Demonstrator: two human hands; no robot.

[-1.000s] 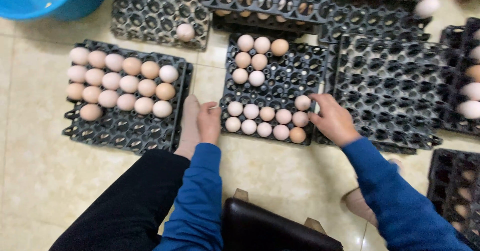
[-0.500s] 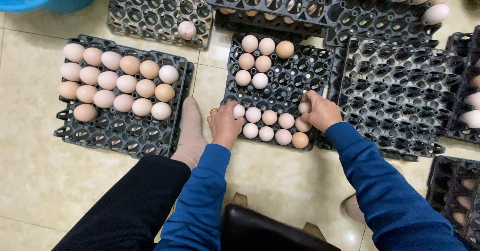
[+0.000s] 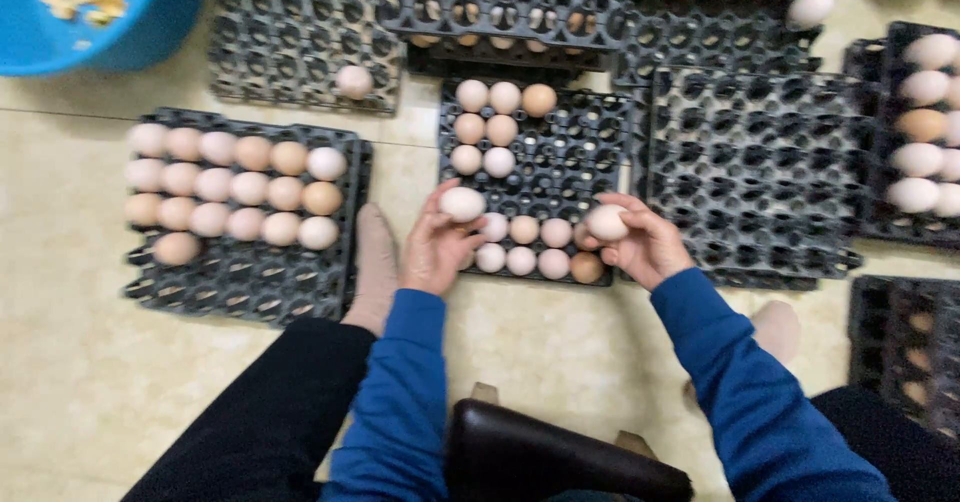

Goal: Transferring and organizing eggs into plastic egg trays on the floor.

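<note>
Above the near edge of the black moulded-plastic egg tray (image 3: 560, 152), which lies on the floor, the left hand (image 3: 432, 252) grips a pale oval egg (image 3: 462, 204) at its fingertips, while the right hand (image 3: 645, 247) closes its fingers around a second pale pinkish egg (image 3: 607, 223).

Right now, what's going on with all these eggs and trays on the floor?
A seated person in blue sleeves holds one pale egg in each hand above the black plastic egg tray in front of them. The left hand grips a whitish egg; the right hand grips another pale egg. That tray is partly filled, with eggs in its far and near rows. A fuller black tray sits on the left, emptier trays on the right, and a blue plastic basin at top left.
</note>
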